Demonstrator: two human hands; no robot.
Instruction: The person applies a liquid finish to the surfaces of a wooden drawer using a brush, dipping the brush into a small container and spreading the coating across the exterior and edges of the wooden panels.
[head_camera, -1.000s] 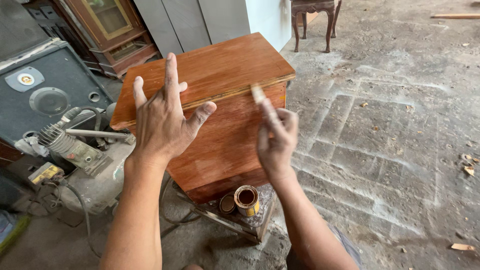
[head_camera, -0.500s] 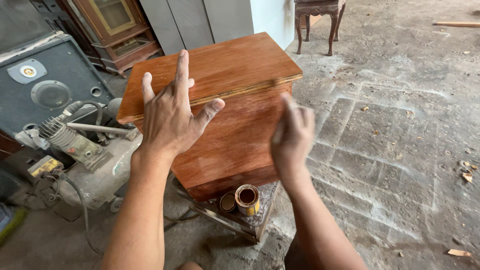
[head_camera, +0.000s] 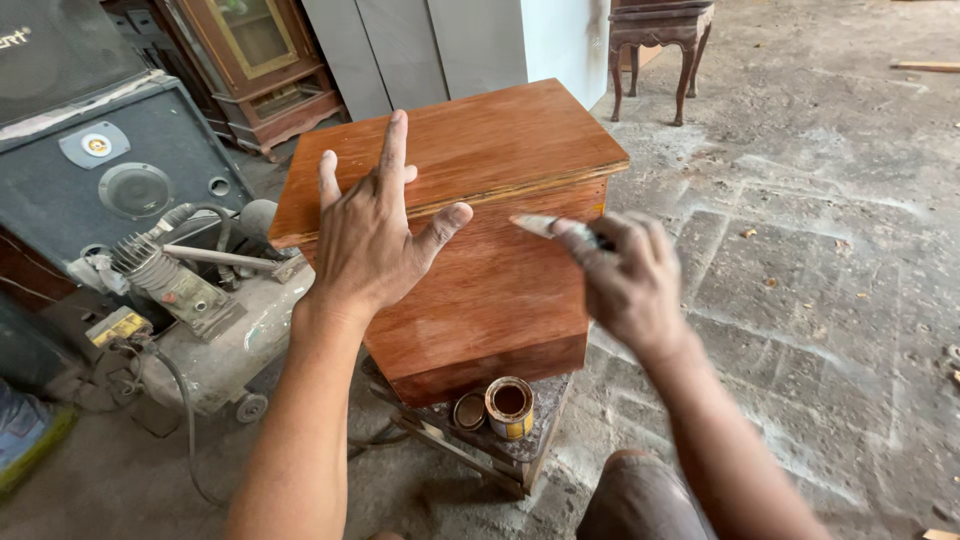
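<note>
- Head view: your left hand (head_camera: 375, 235) is hovering with fingers spread wide over the near left part of the box (head_camera: 470, 250), palm down; whether it is touching the wood you cannot tell.
- Your right hand (head_camera: 628, 280) is pinching a brush (head_camera: 545, 227) between thumb and fingers, the pale tip pointing left, just in front of the box's near face, below the lid's edge.
- The box is sitting mid-scene, reddish-brown and glossy, its lid (head_camera: 455, 150) overhanging the body slightly; it is resting on a low stand (head_camera: 500, 445) near you.
- A can (head_camera: 510, 407) is standing open on that stand, just under the box's near bottom edge, dark liquid showing inside; its round cap (head_camera: 469, 411) is lying just left of it, touching or nearly so.
- To the left, a compressor (head_camera: 200, 320) is lying on the floor (head_camera: 820, 250), its finned motor and hoses on top, close beside the box.
- Far left, a speaker (head_camera: 110, 170) is standing behind the compressor.
- Farther back, a cabinet (head_camera: 262, 65) with a glass door is standing against grey panels.
- Far right of centre, a carved table (head_camera: 660, 40) is standing on the concrete, well apart from the box.
- Your knee (head_camera: 640, 495) is showing at the near edge, just right of the stand.
</note>
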